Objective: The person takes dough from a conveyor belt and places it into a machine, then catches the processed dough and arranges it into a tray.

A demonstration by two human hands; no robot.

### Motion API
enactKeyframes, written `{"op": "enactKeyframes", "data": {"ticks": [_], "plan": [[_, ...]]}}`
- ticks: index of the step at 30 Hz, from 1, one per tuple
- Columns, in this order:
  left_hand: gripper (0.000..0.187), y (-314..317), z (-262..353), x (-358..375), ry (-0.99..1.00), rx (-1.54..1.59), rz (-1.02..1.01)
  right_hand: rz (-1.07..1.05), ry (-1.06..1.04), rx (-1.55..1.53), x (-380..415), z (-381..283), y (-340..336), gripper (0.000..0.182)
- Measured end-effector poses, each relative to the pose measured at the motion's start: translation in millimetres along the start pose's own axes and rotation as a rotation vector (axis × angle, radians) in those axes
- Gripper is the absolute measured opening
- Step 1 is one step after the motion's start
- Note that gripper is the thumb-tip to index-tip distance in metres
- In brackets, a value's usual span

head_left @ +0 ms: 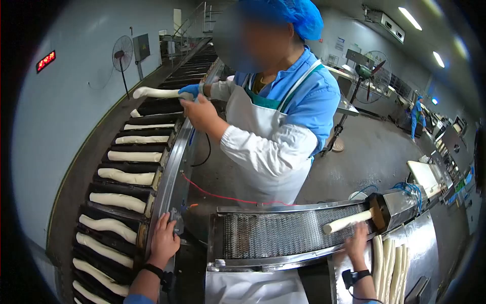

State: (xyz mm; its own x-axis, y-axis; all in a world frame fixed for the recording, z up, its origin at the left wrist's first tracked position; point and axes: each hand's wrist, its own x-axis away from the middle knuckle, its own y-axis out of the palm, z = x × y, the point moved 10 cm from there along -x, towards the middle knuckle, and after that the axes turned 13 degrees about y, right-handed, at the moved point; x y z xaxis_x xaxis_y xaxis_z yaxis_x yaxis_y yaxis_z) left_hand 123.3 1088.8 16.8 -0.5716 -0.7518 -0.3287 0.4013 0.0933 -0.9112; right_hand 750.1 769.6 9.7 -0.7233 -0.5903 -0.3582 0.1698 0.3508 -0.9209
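Observation:
My left hand [164, 239] lies on the metal side rail [163, 188] of the tin line, beside a small metal bracket, fingers stretched out and holding nothing. My right hand [357, 245], a little blurred, reaches over the near edge of the mesh conveyor belt [276, 233], fingers extended. Just past its fingertips, a dough roll [347, 222] comes out of the metal machine [400, 209] onto the belt. Several long dough strips [390, 268] lie side by side on the steel table [422, 238] to the right of this hand.
Dark tins with dough strips [118, 201] run along the left. Across the belt a person in a white apron [266, 152] holds another dough strip [157, 93] over the tins. A red cord [212, 191] and standing fans [122, 53] are beyond.

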Motion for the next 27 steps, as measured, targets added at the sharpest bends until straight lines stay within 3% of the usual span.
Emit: {"op": "enactKeyframes", "data": {"ticks": [3,7,11,14,15,17,18,20,21,24,27], "plan": [[0.045,0.7,-1.6,0.0,0.008,-0.003,0.012,-0.262,-0.1,0.053,5.9,-80.9,21.7,0.073],[0.045,0.4,-3.0,0.9,0.018,-0.004,0.03,-0.187,-0.239,0.124,-3.0,-125.8,43.1,0.037],[0.044,-1.8,-1.1,-1.0,-0.005,0.013,0.022,-0.191,-0.302,0.169,-3.1,-143.8,55.9,0.035],[0.044,0.2,-3.3,-0.3,0.001,-0.01,0.021,-0.146,-0.408,0.005,9.7,-159.4,43.1,0.035],[0.044,0.8,-3.0,-0.1,-0.004,-0.003,0.026,-0.192,-0.364,-0.053,12.2,-167.6,26.0,0.017],[0.045,-0.7,-3.0,-0.1,0.009,0.0,0.031,-0.253,-0.297,-0.138,18.0,-167.1,2.2,0.027],[0.045,-0.2,-4.2,0.6,0.006,0.002,0.033,-0.251,-0.3,-0.136,21.7,-158.5,0.3,0.027],[0.045,-0.4,-3.9,0.8,0.013,0.011,0.054,-0.486,0.364,-0.997,21.5,-75.7,14.5,0.04],[0.045,-0.5,-4.3,0.8,0.012,0.014,0.054,-0.428,0.497,-1.063,27.2,-48.5,-0.2,0.048],[0.045,-0.9,-3.7,0.9,0.018,0.017,0.057,-0.175,0.66,-1.493,61.0,63.8,-33.4,0.052],[0.045,-1.3,-1.4,0.6,0.04,-0.004,0.063,0.013,0.72,-1.398,141.7,217.7,-35.1,0.055]]}}
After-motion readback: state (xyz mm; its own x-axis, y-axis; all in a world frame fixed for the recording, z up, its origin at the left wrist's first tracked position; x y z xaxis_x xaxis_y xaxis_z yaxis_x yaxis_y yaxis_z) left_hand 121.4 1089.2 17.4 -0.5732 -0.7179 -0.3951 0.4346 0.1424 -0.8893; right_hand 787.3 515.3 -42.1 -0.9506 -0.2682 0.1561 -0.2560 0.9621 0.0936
